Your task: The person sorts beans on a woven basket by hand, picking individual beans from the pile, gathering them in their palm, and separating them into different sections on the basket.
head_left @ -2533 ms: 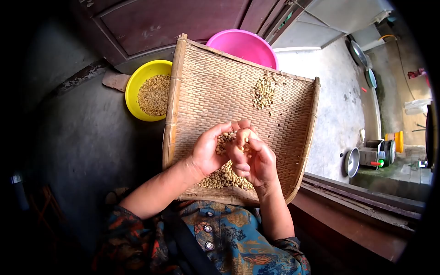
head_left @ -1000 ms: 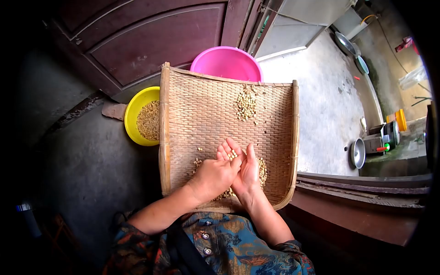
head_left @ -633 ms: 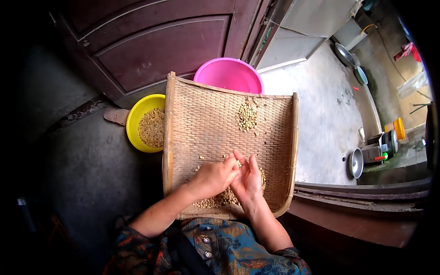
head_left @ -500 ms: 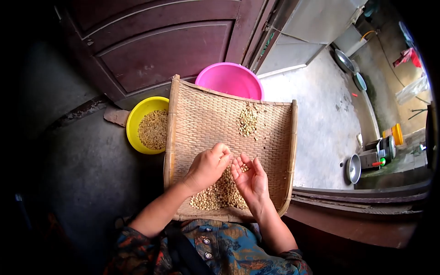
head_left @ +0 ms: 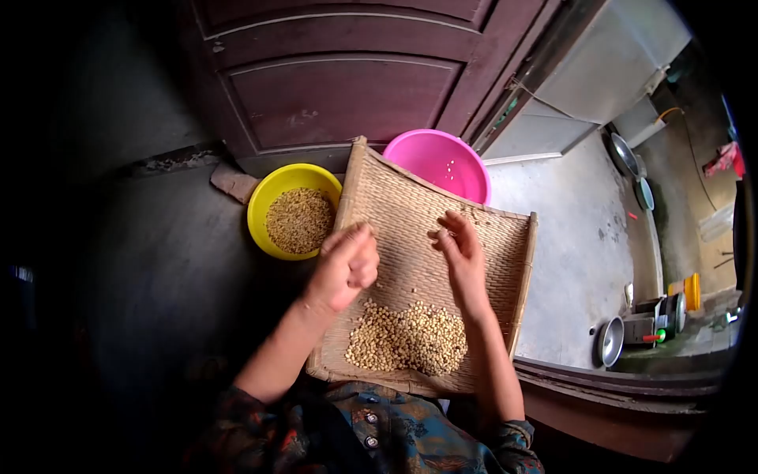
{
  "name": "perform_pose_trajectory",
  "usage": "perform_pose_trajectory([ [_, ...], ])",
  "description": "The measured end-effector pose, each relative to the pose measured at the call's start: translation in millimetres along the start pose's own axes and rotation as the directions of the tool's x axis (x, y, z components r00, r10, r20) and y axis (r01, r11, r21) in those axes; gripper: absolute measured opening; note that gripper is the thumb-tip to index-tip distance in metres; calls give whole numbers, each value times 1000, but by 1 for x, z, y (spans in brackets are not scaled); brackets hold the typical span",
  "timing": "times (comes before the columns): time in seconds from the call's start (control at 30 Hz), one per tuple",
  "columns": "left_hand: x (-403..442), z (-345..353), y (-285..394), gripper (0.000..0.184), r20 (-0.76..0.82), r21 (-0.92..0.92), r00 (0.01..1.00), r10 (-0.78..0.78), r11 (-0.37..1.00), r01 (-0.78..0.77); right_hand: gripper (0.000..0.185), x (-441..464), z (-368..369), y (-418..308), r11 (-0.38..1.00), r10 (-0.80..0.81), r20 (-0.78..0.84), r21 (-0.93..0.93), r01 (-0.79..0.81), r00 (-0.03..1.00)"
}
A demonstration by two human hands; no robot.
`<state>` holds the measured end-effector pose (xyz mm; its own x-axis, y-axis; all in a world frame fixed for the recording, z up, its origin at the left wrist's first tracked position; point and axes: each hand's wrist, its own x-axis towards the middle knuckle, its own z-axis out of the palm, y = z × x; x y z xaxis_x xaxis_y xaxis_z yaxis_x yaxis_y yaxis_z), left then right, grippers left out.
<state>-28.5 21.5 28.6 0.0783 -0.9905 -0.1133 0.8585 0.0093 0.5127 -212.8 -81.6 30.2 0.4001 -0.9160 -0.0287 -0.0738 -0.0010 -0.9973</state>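
A woven bamboo winnowing tray (head_left: 410,193) lies tilted against my lap. Pale round soybeans (head_left: 407,338) are heaped at its near end. My left hand (head_left: 347,267) is a closed fist above the tray's left edge, beside the yellow basin (head_left: 257,217); whatever it holds is hidden. Over the right half of the tray, my right hand (head_left: 464,265) has its fingers half bent and the thumb apart, somewhat blurred. It covers the spot where a smaller pile lay. Several pale beans show inside the pink basin (head_left: 414,154) beyond the tray.
Brownish beans or bits fill the bottom of the yellow basin, with a brick (head_left: 234,183) beside it. A dark red door (head_left: 339,103) stands behind. At the right, beyond a door sill (head_left: 616,379), are a metal bowl (head_left: 610,341) and other basins.
My hands have moved apart: the left fist towards the yellow basin, the right hand up the tray from its cupped, palm-up pose. Pale beans now show in the pink basin. The view has shifted.
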Motion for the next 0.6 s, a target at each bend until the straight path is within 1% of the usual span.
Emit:
perform_pose_trajectory([
  [0.03,3,-14,12,21,13,-203,1000,23,979,-20,44,-11,13,14,1000,-22,53,-11,23,998],
  [0.1,10,-46,39,22,-13,-409,996,89,908,-87,45,-25,28,30,996,-13,138,-82,25,990],
  [0.13,12,-62,48,25,-98,-509,991,86,852,-124,44,-28,32,31,997,1,143,-74,10,990],
  [0.17,14,-81,55,26,-146,-558,986,76,817,-146,44,-31,34,30,998,13,148,-67,-3,989],
  [0.23,11,-96,65,26,-258,-684,963,-84,719,-120,43,-34,36,24,998,17,151,-58,-8,988],
  [0.27,10,-101,63,27,-229,-667,972,-58,736,-113,41,-33,35,20,999,-3,135,-52,10,991],
  [0.33,4,-74,55,28,-176,-636,984,-21,765,-97,37,-38,35,13,999,-37,113,-25,40,993],
  [0.37,4,-57,51,26,-106,-637,994,-24,769,-50,35,-40,34,9,998,-57,107,-4,58,993],
  [0.43,5,-23,37,24,-10,-551,999,-35,834,24,32,-44,33,1,995,-88,87,63,83,992],
  [0.5,5,10,19,23,-18,-482,988,-150,867,123,29,-54,31,-4,985,-97,52,145,88,994],
  [0.53,3,26,10,26,-8,-502,979,-204,847,172,25,-59,31,-8,983,-134,-12,122,135,991],
  [0.57,8,21,-4,35,145,-496,972,-187,836,235,23,-65,27,-10,980,-193,-69,23,195,979],
  [0.6,7,29,-12,41,98,-509,972,-212,829,232,22,-71,23,-11,966,-253,-118,-81,244,960],
])
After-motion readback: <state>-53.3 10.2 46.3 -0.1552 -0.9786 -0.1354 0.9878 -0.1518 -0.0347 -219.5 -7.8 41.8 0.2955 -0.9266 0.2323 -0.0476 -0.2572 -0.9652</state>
